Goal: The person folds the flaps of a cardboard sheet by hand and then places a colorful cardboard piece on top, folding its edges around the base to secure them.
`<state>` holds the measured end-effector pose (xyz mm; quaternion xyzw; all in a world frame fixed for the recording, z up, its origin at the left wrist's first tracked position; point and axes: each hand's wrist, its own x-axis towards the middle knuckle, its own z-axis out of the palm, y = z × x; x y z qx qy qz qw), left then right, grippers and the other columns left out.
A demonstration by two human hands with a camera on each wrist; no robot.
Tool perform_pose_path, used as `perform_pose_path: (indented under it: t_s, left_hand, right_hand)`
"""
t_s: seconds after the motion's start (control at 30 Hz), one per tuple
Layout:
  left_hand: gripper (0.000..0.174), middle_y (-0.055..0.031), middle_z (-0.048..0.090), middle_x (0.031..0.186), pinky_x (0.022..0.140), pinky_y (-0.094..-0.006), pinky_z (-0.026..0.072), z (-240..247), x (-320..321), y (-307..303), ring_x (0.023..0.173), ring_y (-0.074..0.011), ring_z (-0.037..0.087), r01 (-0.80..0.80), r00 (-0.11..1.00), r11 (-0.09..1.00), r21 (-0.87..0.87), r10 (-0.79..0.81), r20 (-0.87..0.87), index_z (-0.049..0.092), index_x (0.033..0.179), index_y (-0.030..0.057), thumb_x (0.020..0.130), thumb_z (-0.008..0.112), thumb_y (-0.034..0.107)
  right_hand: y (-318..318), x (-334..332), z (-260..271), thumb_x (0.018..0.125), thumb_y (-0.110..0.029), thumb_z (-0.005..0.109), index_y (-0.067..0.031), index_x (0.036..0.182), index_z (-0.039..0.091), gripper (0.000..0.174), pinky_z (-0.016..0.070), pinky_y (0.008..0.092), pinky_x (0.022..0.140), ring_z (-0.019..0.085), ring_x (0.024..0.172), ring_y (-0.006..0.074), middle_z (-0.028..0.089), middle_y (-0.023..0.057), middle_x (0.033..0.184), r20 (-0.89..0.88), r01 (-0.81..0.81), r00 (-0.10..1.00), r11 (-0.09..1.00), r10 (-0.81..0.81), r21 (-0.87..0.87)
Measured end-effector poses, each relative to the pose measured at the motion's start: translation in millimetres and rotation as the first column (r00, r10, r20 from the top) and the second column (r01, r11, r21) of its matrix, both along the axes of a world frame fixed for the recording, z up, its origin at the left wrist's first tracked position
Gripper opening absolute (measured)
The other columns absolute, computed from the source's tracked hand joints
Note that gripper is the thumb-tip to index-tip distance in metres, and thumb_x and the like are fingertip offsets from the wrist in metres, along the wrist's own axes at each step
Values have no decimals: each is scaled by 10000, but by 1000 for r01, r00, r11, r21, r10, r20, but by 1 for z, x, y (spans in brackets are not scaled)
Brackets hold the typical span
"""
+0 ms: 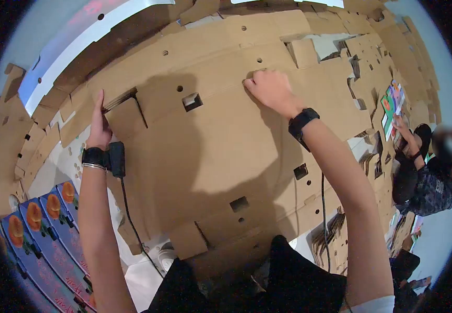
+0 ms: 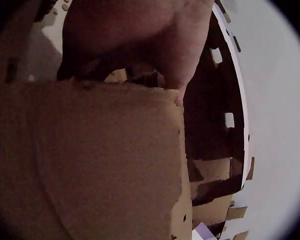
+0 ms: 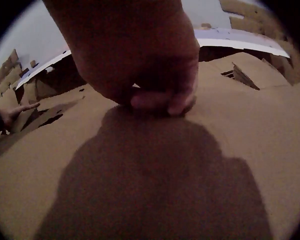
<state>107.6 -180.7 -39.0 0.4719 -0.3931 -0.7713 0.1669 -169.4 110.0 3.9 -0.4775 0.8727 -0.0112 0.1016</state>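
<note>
A large flat brown cardboard sheet (image 1: 236, 151) with small cutouts and round holes lies in front of me, atop similar sheets. At its left side my left hand (image 1: 99, 125) touches the edge, fingers extended along it. The left wrist view shows that hand (image 2: 130, 30) against the edge of the cardboard (image 2: 105, 155), its fingertips partly hidden. My right hand (image 1: 273, 91) rests on the upper part of the sheet with curled fingers. From the right wrist, the curled fingers (image 3: 155, 102) meet the cardboard surface, with nothing visible held in them.
Blue printed boxes (image 1: 43, 235) with orange pictures stand at lower left. A white-edged cardboard piece (image 1: 79, 52) runs along the far left. Stacked cut cardboard (image 1: 359, 68) lies to the right, where another person (image 1: 427, 182) sits holding colourful printed pieces (image 1: 391, 107). Cables hang from both wrists.
</note>
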Motion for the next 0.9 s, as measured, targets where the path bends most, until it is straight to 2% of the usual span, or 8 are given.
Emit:
perform_pose_path:
  t_s: [0.03, 0.1, 0.17, 0.37, 0.57, 0.63, 0.73, 0.9]
  left_hand:
    - [684, -112, 493, 1155, 875, -359, 401, -4, -1, -2, 1033, -217, 487, 7, 998, 1000, 3, -7, -59, 415, 1215, 58, 736, 582, 517]
    - [680, -111, 491, 1160, 876, -364, 400, -2, -4, -3, 1038, -221, 484, -9, 1000, 1000, -25, 8, -28, 417, 1215, 64, 734, 585, 514]
    - [677, -110, 490, 1164, 877, -369, 399, -4, -6, -6, 1043, -225, 480, -22, 1000, 998, -57, 22, 2, 418, 1215, 69, 732, 589, 511]
    - [696, -108, 429, 1217, 893, -396, 377, -10, -4, -11, 1094, -224, 425, -43, 999, 999, -15, 42, -33, 408, 1233, 99, 710, 609, 511]
    - [761, -103, 359, 1281, 964, -402, 289, -12, 0, -17, 1170, -226, 340, -28, 994, 988, -151, 43, 97, 364, 1276, 111, 693, 603, 537]
    - [744, -106, 347, 1299, 974, -385, 274, -12, -5, -17, 1197, -220, 315, -28, 1000, 986, -162, 28, -5, 362, 1274, 92, 712, 586, 525]
    - [715, -106, 395, 1261, 959, -373, 298, 8, -15, 1, 1162, -217, 358, -61, 998, 962, -267, 63, 0, 379, 1257, 63, 727, 579, 500]
    - [640, -97, 490, 1163, 883, -354, 385, 0, -19, 4, 1044, -216, 470, -76, 997, 971, -228, 75, -14, 432, 1207, 41, 752, 565, 471]
  right_hand:
    - [-1, 2, 2, 806, -287, 395, -48, 708, 604, 333, 464, 422, 623, 583, 690, 331, 600, 172, 716, -23, 24, 999, 1000, -24, 7]
    - [-1, 2, 2, 812, -275, 382, -74, 726, 619, 322, 472, 412, 652, 593, 723, 322, 611, 163, 743, -46, 46, 998, 999, -45, 19]
    - [-1, 1, 0, 783, -298, 419, -11, 622, 581, 366, 454, 429, 572, 566, 605, 343, 577, 187, 633, -38, 23, 999, 994, -27, -107]
    - [-5, -4, -4, 769, -311, 414, -15, 601, 583, 380, 453, 422, 562, 564, 593, 338, 570, 185, 608, -43, 53, 997, 993, -58, -107]
    - [-5, -7, -12, 767, -313, 409, -27, 588, 585, 381, 454, 414, 569, 568, 602, 332, 569, 181, 609, -65, 59, 996, 990, -68, -129]
    - [-4, -9, -9, 768, -316, 410, -28, 601, 589, 377, 455, 414, 573, 570, 612, 332, 572, 183, 624, -52, 63, 996, 991, -70, -117]
    - [-2, -11, -14, 770, -321, 410, -34, 621, 594, 372, 455, 414, 575, 572, 625, 330, 578, 179, 639, -50, 79, 995, 988, -86, -129]
    - [-5, -9, -17, 775, -323, 410, -51, 622, 597, 363, 451, 419, 564, 571, 622, 328, 582, 163, 641, -52, 102, 993, 991, -107, -88]
